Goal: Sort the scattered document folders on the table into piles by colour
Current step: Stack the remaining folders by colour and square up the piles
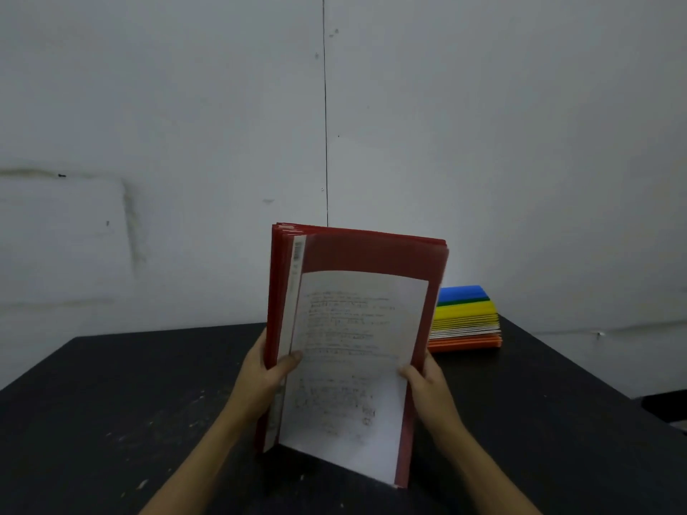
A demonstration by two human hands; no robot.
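A bundle of several red folders (pixel 371 254) stands upright on its lower edge on the black table (pixel 111 403), in front of me. A printed white sheet shows through the front cover. My left hand (pixel 264 373) grips the bundle's left edge, thumb on the front. My right hand (pixel 423 381) grips the right edge, thumb on the sheet. Behind and to the right, a flat stack of folders (pixel 464 321) lies near the table's far edge: blue on top, then green, yellow, white and orange at the bottom.
A plain grey wall rises right behind the table, with a thin vertical line down its middle. The table's right edge (pixel 594 377) slopes down to the right, with a dark object beyond it at the frame's right border.
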